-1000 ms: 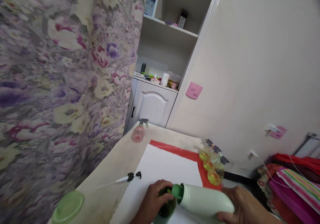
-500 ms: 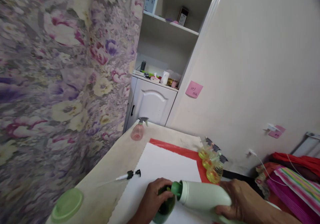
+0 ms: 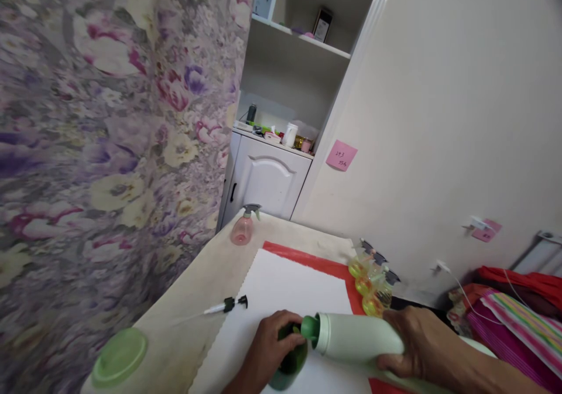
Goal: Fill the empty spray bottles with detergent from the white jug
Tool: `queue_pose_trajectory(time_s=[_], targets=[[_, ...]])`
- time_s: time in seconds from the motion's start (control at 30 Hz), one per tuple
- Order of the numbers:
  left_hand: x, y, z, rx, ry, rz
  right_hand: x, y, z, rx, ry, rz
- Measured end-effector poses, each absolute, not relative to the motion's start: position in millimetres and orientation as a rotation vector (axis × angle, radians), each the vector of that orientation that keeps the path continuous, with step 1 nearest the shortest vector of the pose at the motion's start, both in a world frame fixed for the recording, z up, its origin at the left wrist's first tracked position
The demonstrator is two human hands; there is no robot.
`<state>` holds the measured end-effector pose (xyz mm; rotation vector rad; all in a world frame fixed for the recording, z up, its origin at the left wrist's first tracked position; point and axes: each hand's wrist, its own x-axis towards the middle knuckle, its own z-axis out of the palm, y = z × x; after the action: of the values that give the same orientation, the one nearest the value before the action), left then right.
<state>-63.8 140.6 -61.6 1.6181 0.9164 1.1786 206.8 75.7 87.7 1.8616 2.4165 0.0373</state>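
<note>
My left hand [image 3: 273, 344] is closed around the upper part of a dark green bottle [image 3: 290, 365] that stands on the white sheet [image 3: 281, 285]. With my right hand [image 3: 417, 344] I grip a large pale green bottle [image 3: 351, 336], tipped on its side. Its darker green spout [image 3: 309, 327] points left and meets the mouth of the dark bottle, beside my left thumb. Whether liquid is flowing cannot be made out. A black pump head with a clear tube [image 3: 229, 305] lies to the left, across the sheet's edge.
A pink spray bottle [image 3: 242, 230] stands at the table's far left corner. Several spray bottles with yellow liquid [image 3: 373, 300] stand along the right edge by a red sheet [image 3: 302, 256]. At the near left is a container with a light green lid [image 3: 119, 356]. A floral curtain [image 3: 123, 148] hangs left.
My right hand and the pale green bottle's rear end have shifted up slightly, so the bottle lies more level. The spout stays at the dark bottle's mouth, and my left hand barely moves.
</note>
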Motion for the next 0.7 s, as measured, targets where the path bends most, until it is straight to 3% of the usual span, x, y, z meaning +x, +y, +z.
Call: queue_pose_trajectory(time_s=[0.7], targets=[[-65.9, 141.4, -60.3, 1.627, 0.913, 1.142, 200.1, 77.4, 98.2, 1.836, 2.432, 0.077]])
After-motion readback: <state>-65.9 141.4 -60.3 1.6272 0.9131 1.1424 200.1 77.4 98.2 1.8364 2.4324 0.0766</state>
